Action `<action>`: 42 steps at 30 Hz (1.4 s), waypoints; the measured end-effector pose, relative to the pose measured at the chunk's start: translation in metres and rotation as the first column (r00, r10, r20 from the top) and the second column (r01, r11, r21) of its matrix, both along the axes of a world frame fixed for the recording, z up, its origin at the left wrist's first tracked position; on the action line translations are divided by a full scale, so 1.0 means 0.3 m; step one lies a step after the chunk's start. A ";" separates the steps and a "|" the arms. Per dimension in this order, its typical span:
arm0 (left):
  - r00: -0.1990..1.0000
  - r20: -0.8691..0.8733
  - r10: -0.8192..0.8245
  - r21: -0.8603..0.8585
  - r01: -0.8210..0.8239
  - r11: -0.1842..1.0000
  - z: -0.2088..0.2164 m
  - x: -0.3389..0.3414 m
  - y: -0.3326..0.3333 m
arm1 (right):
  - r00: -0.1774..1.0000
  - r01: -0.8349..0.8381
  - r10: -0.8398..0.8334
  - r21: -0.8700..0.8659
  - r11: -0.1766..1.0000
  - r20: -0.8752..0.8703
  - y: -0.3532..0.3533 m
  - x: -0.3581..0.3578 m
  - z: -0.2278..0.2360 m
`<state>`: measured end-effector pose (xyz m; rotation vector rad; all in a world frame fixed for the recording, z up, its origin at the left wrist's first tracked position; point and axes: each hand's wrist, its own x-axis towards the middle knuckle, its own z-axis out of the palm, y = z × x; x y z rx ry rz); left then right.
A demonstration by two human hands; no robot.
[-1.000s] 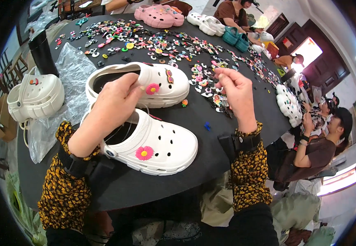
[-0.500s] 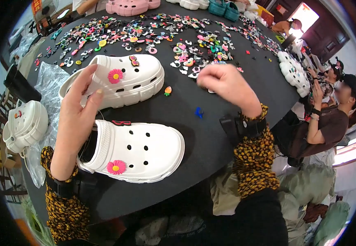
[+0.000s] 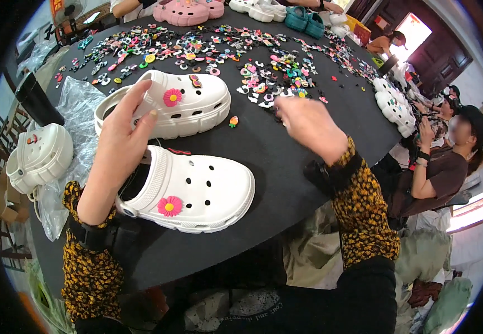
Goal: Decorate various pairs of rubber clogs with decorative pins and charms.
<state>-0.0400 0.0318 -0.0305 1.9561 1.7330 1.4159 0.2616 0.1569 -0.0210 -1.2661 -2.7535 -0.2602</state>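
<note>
Two white clogs lie side by side in front of me. The far clog (image 3: pixel 197 117) carries a pink flower charm (image 3: pixel 172 97) and a glasses-shaped charm (image 3: pixel 195 81). The near clog (image 3: pixel 224 186) has a pink flower charm (image 3: pixel 169 206) by its strap and a red-edged charm (image 3: pixel 180 151) on its far side. My left hand (image 3: pixel 121 136) rests against the far clog's opening, thumb and forefinger spread. Over the table, right of the clogs, my right hand (image 3: pixel 311 125) is pinched closed; a small dark bit shows at its fingertips, too unclear to name.
A carrot-shaped charm (image 3: pixel 233 121) lies beside the far clog. Loose charms (image 3: pixel 197 50) cover the table's far half. Another white clog (image 3: pixel 40 156), clear plastic (image 3: pixel 80 111) and a black bottle (image 3: pixel 35 100) are at left. White clogs (image 3: pixel 393 108) stand at right; people sit beyond.
The blue charm that lay right of the clogs is no longer visible there. My right hand stays pinched in nearly the same place. The view has shifted slightly; my left hand remains at the far clog.
</note>
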 end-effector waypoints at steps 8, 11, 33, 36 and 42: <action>0.999 -0.035 0.005 -0.068 -0.007 0.998 0.008 0.001 0.001 | 0.901 -0.396 0.356 -0.134 0.909 -0.248 -0.003 -0.161 -0.126; 0.999 -0.047 0.017 -0.037 -0.018 0.999 -0.006 -0.002 0.004 | 0.899 -0.396 0.386 -0.006 0.918 -0.204 -0.015 -0.161 -0.167; 0.997 -0.076 0.013 0.017 -0.012 1.000 -0.008 -0.004 0.019 | 0.971 0.032 -0.048 -0.072 0.997 -0.234 0.042 0.104 0.014; 0.996 -0.085 0.010 0.084 -0.003 0.996 -0.021 -0.013 0.023 | 0.964 0.012 -0.031 -0.076 0.997 -0.263 0.028 0.096 -0.001; 0.998 -0.060 0.031 0.037 -0.029 0.999 -0.019 -0.014 0.018 | 0.967 -0.008 -0.037 -0.177 0.984 -0.251 -0.005 0.083 0.014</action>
